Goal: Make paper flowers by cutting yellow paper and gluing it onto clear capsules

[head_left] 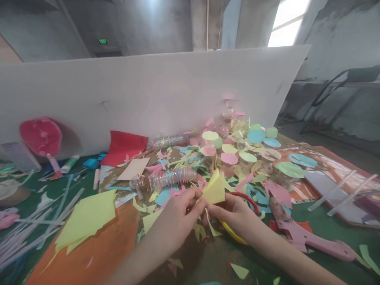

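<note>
Bare forearms (142,249) closest, folded yellow paper (215,188) pinched beyond them

My left hand (185,208) and right hand (236,209) meet at the paper's lower edge, over the middle of the green table (329,223). Thumb and fingers of each are drawn narrow on it; some fingertips are hidden, so I cannot tell how firmly they press. Uneven pulling could crease or tear it, since it looks thin and both hands bear on one small spot.

A red loop (251,201) and a yellow loop (233,234), perhaps scissor handles, sit right at my right hand; if they snagged, the fold could be jerked open. Right of that forearm lies a pink glue gun (289,229). Whether it is hot I can't see, but drifting that way might earn me a burn. Loose paper scraps (240,271) lie around underneath, some much the same colour, so a dropped piece could get lost. The plastic bottle (173,178) just beyond my left hand might roll if nudged.
</note>
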Tool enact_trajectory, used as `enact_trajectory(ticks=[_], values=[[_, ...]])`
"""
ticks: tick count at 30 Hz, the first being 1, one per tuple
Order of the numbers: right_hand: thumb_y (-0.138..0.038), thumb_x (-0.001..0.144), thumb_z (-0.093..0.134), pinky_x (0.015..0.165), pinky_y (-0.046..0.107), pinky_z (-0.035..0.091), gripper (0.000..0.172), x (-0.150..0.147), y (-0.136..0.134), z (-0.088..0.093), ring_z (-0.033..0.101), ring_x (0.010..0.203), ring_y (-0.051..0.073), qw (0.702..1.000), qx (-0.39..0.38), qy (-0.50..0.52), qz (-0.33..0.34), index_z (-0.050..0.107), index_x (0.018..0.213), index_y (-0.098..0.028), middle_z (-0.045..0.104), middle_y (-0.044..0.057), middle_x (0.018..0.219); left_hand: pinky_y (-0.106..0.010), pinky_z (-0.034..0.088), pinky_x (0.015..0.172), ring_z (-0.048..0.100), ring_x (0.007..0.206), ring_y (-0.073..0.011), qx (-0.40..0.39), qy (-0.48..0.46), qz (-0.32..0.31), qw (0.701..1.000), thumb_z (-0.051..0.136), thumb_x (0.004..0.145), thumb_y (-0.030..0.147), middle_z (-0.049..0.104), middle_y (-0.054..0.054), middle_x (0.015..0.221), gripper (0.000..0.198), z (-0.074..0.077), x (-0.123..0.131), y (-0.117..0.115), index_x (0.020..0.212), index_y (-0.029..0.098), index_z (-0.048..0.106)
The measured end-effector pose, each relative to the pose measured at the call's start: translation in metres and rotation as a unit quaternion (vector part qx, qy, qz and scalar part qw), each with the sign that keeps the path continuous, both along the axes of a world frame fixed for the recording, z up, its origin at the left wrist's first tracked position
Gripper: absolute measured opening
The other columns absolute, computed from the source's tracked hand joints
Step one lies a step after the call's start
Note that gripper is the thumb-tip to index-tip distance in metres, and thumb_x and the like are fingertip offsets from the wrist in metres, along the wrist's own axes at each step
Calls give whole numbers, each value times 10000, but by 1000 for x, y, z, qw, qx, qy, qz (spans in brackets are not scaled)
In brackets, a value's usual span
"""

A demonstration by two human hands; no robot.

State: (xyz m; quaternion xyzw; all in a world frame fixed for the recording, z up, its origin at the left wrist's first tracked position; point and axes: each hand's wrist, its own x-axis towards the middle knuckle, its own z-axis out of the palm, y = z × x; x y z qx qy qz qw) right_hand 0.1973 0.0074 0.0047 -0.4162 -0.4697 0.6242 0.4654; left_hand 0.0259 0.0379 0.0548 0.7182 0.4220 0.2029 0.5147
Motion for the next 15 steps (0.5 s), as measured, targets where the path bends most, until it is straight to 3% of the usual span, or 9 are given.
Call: enact_trajectory(ticks=[3,7,15], values=[[-557,813,669,491,227,331,392,-1,-2,-6,422,486,76,1000,5,-25,-6,645,816,-166,635,-4,660,-240,388,628,574,653,-126,-12,-18,-7,1000,461,950,436,629,38,679,249,-3,-1,-2,870,211,530],[-559,806,677,484,229,319,402,1,-3,-6,398,477,72,1000,10,-28,-8,612,750,-166,605,-14,635,-232,364,595,560,649,-120,-23,-20,-16,999,468,950,458,649,29,693,265,-1,-3,-3,903,206,538],[-562,879,578,632,255,434,441,9,-5,12,546,648,127,998,39,-20,52,669,750,-151,656,36,730,-214,273,490,403,497,-75,-47,-19,-31,998,465,953,441,671,41,714,251,11,-6,-1,867,212,523]])
